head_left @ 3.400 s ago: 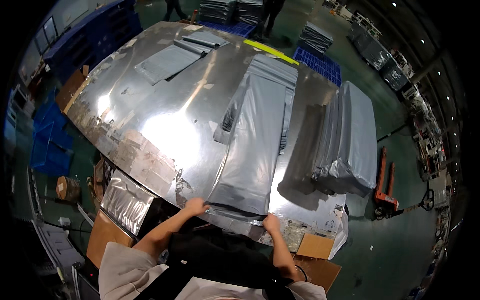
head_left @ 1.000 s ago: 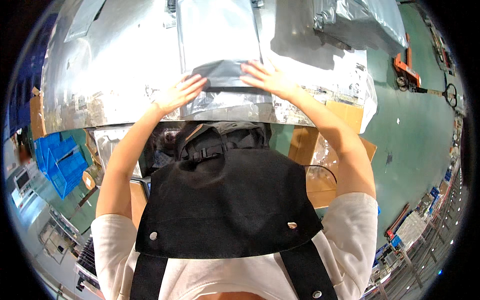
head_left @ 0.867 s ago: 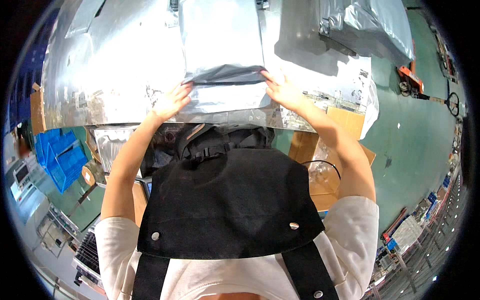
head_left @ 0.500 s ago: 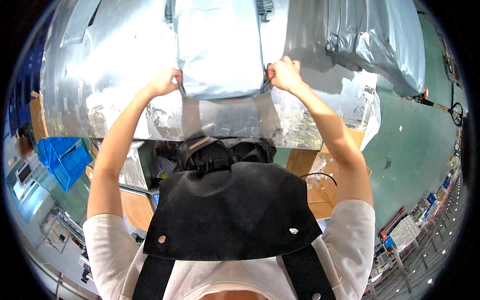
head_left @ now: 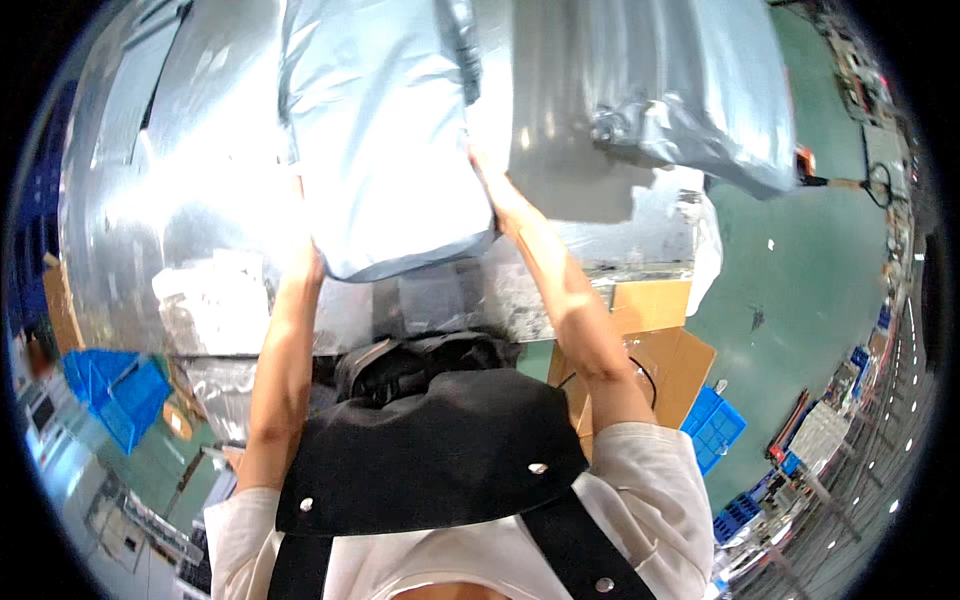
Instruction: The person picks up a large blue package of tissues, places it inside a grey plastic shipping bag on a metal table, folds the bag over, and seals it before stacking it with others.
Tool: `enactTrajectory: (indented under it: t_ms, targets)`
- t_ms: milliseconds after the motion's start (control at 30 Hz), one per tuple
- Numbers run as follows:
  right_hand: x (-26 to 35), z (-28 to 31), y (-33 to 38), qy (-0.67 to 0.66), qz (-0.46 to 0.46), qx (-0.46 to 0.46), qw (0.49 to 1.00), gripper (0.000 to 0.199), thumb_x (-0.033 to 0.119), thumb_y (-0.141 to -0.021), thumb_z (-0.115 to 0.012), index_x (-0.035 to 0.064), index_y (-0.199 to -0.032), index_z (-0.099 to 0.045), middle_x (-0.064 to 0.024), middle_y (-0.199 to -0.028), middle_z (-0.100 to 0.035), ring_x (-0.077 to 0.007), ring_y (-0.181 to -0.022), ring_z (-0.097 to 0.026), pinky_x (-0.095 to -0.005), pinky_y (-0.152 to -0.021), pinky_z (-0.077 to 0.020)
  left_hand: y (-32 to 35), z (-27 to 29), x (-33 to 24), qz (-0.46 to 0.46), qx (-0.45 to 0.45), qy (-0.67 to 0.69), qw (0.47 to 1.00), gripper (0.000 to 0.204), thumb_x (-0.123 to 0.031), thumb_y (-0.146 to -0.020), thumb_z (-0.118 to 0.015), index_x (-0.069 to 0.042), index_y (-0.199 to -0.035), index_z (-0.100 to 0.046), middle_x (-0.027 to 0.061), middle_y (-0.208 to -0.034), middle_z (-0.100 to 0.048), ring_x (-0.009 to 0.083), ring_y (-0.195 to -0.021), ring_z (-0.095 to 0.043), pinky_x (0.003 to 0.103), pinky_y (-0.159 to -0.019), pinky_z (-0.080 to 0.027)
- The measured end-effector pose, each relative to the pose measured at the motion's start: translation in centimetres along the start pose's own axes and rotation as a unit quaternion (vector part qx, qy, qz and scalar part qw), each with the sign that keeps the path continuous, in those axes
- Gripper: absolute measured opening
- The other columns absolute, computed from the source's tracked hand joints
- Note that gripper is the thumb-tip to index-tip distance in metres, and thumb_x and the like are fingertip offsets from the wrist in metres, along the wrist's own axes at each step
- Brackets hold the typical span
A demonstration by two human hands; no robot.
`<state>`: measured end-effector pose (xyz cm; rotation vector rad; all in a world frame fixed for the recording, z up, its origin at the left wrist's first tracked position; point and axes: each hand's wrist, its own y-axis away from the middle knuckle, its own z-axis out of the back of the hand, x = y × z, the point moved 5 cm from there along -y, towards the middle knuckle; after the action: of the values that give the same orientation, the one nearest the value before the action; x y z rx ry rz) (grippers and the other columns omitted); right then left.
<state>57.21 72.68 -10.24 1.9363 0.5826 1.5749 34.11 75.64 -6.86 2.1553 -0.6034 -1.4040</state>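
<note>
A silver-grey plastic-wrapped package (head_left: 390, 150) lies lengthwise in front of me, slightly tilted, its rounded near end toward my body. My left hand (head_left: 304, 245) grips its left side close to the near corner, fingers partly hidden by the package's edge and washed out by glare. Along the right side, my right hand (head_left: 488, 190) holds on a little farther up, its fingers partly tucked out of sight by the wrap. Beneath is a shiny metal-topped table (head_left: 220, 130), worn along its front edge.
A second, larger grey-wrapped package (head_left: 690, 90) rests at the right, overhanging the table's end. Open cardboard boxes (head_left: 670, 370) stand below the front edge, near a blue crate (head_left: 713, 430). Another blue crate (head_left: 120, 390) is at the left. A flat grey bag (head_left: 140, 80) lies far left.
Both hands have gone from pinching the wrap at the package's near corners to holding its sides. The package has come nearer my body and turned slightly. The whole view has shifted.
</note>
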Motion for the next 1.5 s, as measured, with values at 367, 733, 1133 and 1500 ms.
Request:
enactTrajectory:
  t_ms: [367, 733, 1133, 1500]
  targets:
    - [17.7, 4.7, 19.2, 0.068, 0.407, 0.087, 0.907, 0.078, 0.026, -0.068, -0.054, -0.0035, -0.133, -0.022, -0.0133, -0.117, -0.045, -0.0169, -0.103, -0.044, -0.0247, -0.088, -0.0347, 10.6, -13.6, -7.5, -0.116, 0.2, 0.028, 0.973, 0.054, -0.034, -0.082, -0.054, 0.005, -0.117, -0.042, 0.0163, -0.106, -0.055, 0.0237, -0.092, -0.058, 0.032, -0.08, -0.047]
    - [28.7, 23.8, 30.0, -0.187, 0.496, -0.082, 0.844, 0.033, 0.03, -0.071, -0.055, 0.0022, -0.088, -0.058, -0.0074, -0.082, -0.059, -0.02, -0.073, -0.057, -0.0305, -0.069, -0.0475, 16.1, -41.1, -13.9, -0.238, 0.422, 0.025, 0.874, 0.046, -0.038, -0.08, -0.053, -0.001, -0.106, -0.053, 0.0155, -0.096, -0.059, 0.0259, -0.086, -0.06, 0.035, -0.075, -0.049]
    - [24.5, 33.1, 18.3, -0.242, 0.313, -0.085, 0.914, 0.048, 0.04, -0.072, -0.057, 0.0048, -0.104, -0.054, -0.0094, -0.1, -0.055, -0.0218, -0.09, -0.052, -0.0334, -0.078, -0.0429, 9.1, -44.3, -2.6, -0.076, 0.275, -0.083, 0.955, 0.072, -0.054, -0.083, -0.037, 0.001, -0.129, -0.032, 0.0159, -0.127, -0.04, 0.0253, -0.116, -0.04, 0.034, -0.096, -0.03]
    - [-1.3, 37.6, 10.3, -0.168, 0.26, -0.286, 0.907, 0.029, 0.037, -0.085, -0.044, 0.0119, -0.096, -0.053, -0.0017, -0.084, -0.057, -0.0145, -0.073, -0.054, -0.025, -0.06, -0.0408, -1.0, -15.7, 8.2, -0.053, 0.195, -0.288, 0.936, 0.029, -0.032, -0.083, -0.054, -0.004, -0.089, -0.063, 0.0031, -0.079, -0.06, 0.0108, -0.072, -0.054, 0.025, -0.067, -0.043]
